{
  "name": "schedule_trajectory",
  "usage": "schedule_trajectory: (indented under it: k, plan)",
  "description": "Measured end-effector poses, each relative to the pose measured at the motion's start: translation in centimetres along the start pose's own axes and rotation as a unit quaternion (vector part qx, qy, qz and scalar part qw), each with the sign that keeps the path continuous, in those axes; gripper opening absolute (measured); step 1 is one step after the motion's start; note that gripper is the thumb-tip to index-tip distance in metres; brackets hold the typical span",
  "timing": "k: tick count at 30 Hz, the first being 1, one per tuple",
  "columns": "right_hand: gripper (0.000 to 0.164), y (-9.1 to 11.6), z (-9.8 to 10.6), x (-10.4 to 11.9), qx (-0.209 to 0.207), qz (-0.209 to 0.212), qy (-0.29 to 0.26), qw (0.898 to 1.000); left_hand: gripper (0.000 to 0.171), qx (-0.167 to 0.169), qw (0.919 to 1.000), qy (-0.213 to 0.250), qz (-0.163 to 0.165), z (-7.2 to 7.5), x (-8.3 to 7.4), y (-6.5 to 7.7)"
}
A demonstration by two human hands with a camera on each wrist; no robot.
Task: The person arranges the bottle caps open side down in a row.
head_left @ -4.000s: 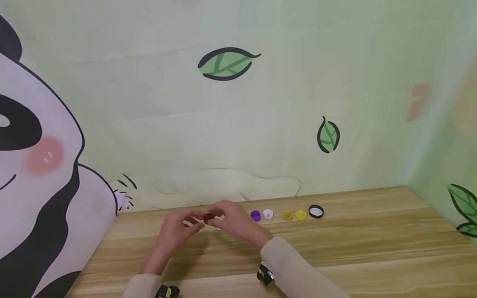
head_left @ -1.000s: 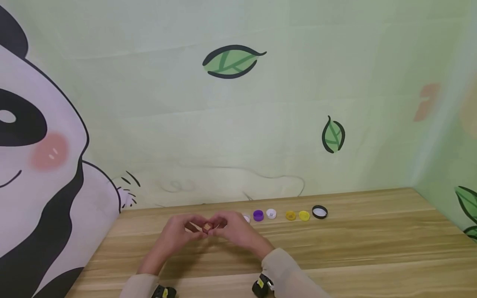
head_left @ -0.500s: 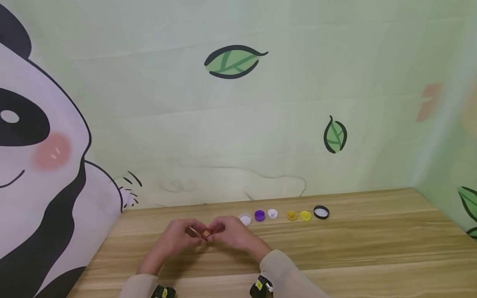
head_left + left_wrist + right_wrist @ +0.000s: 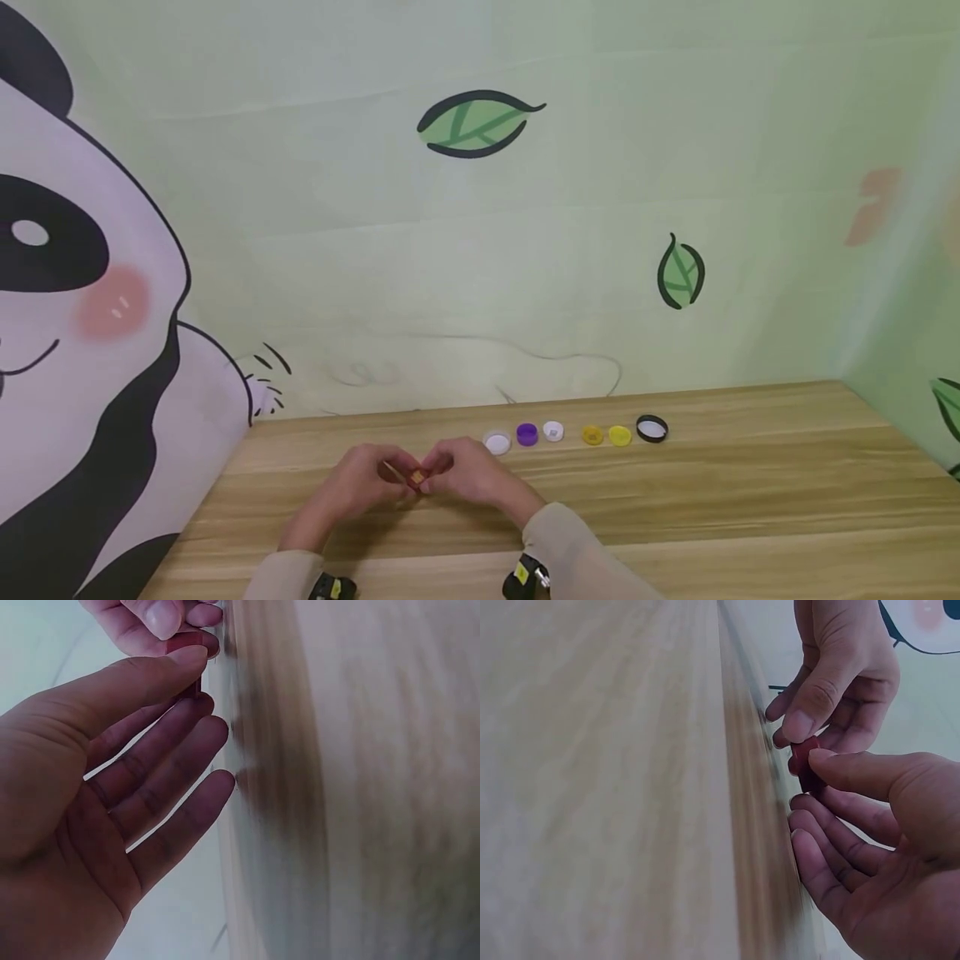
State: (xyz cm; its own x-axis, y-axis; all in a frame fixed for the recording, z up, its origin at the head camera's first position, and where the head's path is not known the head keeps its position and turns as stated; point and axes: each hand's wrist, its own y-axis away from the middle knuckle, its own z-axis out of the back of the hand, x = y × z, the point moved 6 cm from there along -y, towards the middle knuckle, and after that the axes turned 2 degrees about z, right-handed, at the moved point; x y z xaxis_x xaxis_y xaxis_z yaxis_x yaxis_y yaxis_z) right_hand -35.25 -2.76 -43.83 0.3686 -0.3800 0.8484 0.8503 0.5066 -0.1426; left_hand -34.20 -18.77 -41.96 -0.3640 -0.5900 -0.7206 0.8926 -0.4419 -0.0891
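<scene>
A small dark red cap (image 4: pixel 417 477) with a lighter, squarish middle is held between both hands, low over the table. My left hand (image 4: pixel 360 483) pinches its left side between thumb and forefinger; in the left wrist view the other fingers spread loosely below. From the right, my right hand (image 4: pixel 471 472) pinches the same red cap (image 4: pixel 804 761) with thumb and fingertips. Fingers cover much of its rim. Just behind the right hand lies a whitish round cap (image 4: pixel 497 442). Whether the red cap touches the table I cannot tell.
Along the back of the wooden table (image 4: pixel 712 500) lie a purple cap (image 4: pixel 527 434), a white cap (image 4: pixel 553 431), an amber cap (image 4: pixel 592 435), a yellow cap (image 4: pixel 619 436) and a black-rimmed lid (image 4: pixel 652 428). Behind them rises a printed backdrop (image 4: pixel 360 250).
Both hands have come down and nearer with the red cap, which has turned to show its lighter middle. The whitish cap, mostly hidden before, now shows. The head view has shifted slightly.
</scene>
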Motion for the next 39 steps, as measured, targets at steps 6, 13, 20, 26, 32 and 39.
schedule_trajectory:
  k: [6, 13, 20, 26, 32, 39]
  plan:
    - [0.017, -0.05, 0.12, 0.12, 0.006, 0.008, 0.021, 1.000, 0.025, 0.007, 0.9998, 0.001, 0.016, -0.18, -0.20, 0.23]
    - [0.017, 0.04, 0.30, 0.44, 0.013, 0.009, 0.030, 0.999, 0.025, 0.007, 0.9998, -0.012, 0.017, -0.28, -0.33, 0.26]
    - [0.016, 0.16, 0.20, 0.54, 0.012, 0.010, 0.032, 0.999, 0.026, 0.011, 0.9992, -0.034, 0.016, -0.32, -0.21, 0.20]
    - [0.015, 0.16, 0.17, 0.52, 0.015, 0.016, 0.029, 0.999, 0.025, 0.015, 0.9986, -0.048, 0.018, -0.37, -0.07, 0.10]
    - [0.015, 0.15, 0.17, 0.46, 0.018, 0.013, 0.019, 1.000, 0.025, 0.016, 0.9984, -0.053, 0.016, -0.35, 0.10, 0.05]
    - [0.015, 0.28, 0.24, 0.63, 0.028, 0.007, 0.017, 0.999, 0.028, 0.024, 0.9989, -0.037, 0.015, -0.29, 0.06, 0.12]
